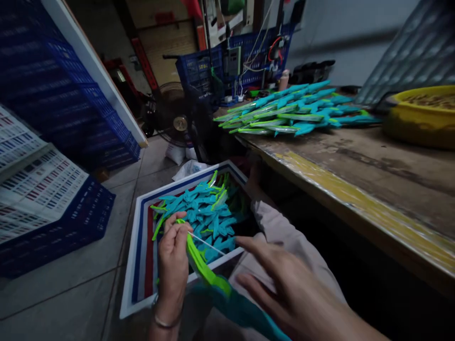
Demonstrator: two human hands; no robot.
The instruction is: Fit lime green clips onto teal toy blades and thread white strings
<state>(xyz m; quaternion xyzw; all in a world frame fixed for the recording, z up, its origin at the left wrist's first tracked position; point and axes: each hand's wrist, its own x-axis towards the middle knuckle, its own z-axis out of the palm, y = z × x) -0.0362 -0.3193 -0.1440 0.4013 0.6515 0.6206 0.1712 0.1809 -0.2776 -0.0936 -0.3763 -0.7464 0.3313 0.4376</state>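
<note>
A dim workroom has a tiled floor [71, 289], with blue crates [106, 116] stacked at the left and a long table [341, 163] at the right. The held piece [203, 267], bright green at one end and blue toward the other, lies across the near edge of a white-rimmed box [130, 258]. The left hand [174, 246] pinches its green tip, fingers drawn close together. A thin white cord [206, 244] slants from that pinch toward the right hand [280, 270], which is blurred, thumb and fingers apart; whether it touches the cord cannot be told. The step in hand looks like work on the cord at the green tip; it seems to call for a steady left pinch and a free path for the right fingers.

Inside the box is a heap of similar pieces [202, 208]. A trouser leg [287, 237] takes up room along the box's right edge, and the right hand hides part of the held piece. Another pile [284, 111] hangs a little over the table's left edge, with a yellow basin [419, 121] farther right. A fan [179, 124] stands beyond the box's far edge, behind some sacks [190, 169].
</note>
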